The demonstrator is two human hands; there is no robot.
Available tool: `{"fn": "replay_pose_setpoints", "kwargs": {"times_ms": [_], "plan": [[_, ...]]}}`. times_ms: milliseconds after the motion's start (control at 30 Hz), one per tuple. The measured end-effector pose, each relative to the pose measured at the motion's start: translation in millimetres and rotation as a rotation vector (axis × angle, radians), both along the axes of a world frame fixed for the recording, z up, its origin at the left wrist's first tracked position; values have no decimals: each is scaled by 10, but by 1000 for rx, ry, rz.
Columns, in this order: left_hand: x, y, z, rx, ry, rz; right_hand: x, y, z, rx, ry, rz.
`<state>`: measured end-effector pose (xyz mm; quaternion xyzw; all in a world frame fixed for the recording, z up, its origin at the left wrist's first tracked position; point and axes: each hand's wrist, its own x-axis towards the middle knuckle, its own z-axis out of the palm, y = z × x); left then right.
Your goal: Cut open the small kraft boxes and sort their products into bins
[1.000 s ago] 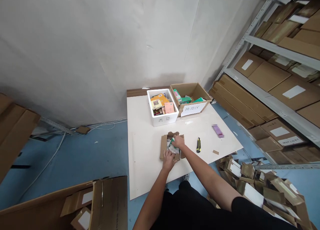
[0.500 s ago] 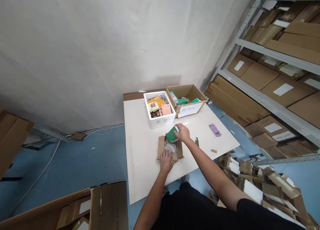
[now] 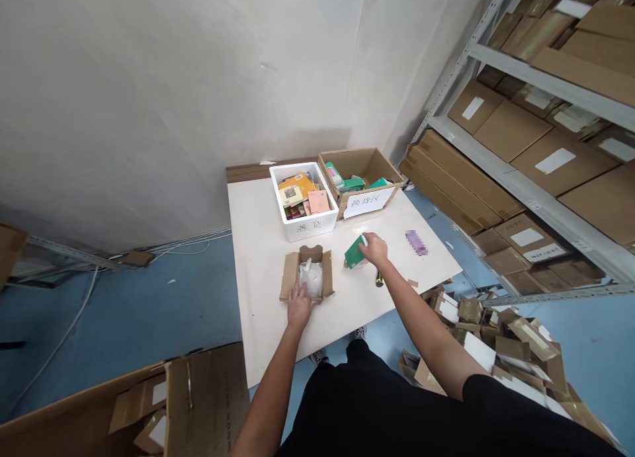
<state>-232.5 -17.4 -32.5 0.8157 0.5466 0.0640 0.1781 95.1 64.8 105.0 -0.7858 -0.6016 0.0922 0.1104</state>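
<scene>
My right hand (image 3: 375,248) is closed on a small green box (image 3: 355,252), held just above the white table (image 3: 258,245) to the right of an opened cardboard packet (image 3: 292,272). White plastic wrapping (image 3: 312,276) lies inside that packet. My left hand (image 3: 299,305) rests on the packet's near edge, with fingers pressed on the cardboard. A yellow and black utility knife (image 3: 380,280) lies partly hidden under my right wrist.
At the table's far side stand a white foam bin (image 3: 303,229) of coloured boxes and a labelled cardboard box (image 3: 370,199) with green boxes. A purple item (image 3: 415,242) lies right. Metal shelves (image 3: 540,206) of cartons stand right, torn cardboard scraps (image 3: 501,351) lie below, and an open carton (image 3: 149,404) sits on the floor at left.
My right hand lifted the green box out of the packet and carried it to the right. My left hand stayed on the packet. The view has shifted, so the table sits further left.
</scene>
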Motion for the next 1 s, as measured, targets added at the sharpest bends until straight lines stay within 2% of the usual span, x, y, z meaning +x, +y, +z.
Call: {"fn": "replay_pose_setpoints", "kwargs": {"times_ms": [133, 200, 333, 433, 500, 633, 700, 767, 867, 1000], "plan": [[-296, 41, 80, -20, 40, 58, -98, -2, -585, -152, 46, 2], [-377, 39, 155, -25, 21, 72, -115, -18, -813, -209, 90, 18], [-326, 49, 378, 101, -95, 184, 14, -50, -1036, -239, 284, 121], [-22, 140, 555, 227, -239, 311, 195, -117, -1085, -194, 411, 140], [327, 253, 647, 232, -318, 306, 298, -187, -1111, -136, 453, 119], [1222, 554, 711, 76, -375, 125, 362, -309, -1165, -56, 520, 50], [1624, 702, 669, -35, -332, 80, 331, -338, -1177, 1, 502, 23], [1907, 825, 585, -150, -264, 67, 291, -347, -1172, 56, 460, -4], [2071, 940, 419, -225, -202, 96, 278, -334, -1145, 53, 424, 7], [1960, 975, 210, -172, -288, 180, 375, -287, -1113, -20, 402, 147]]}}
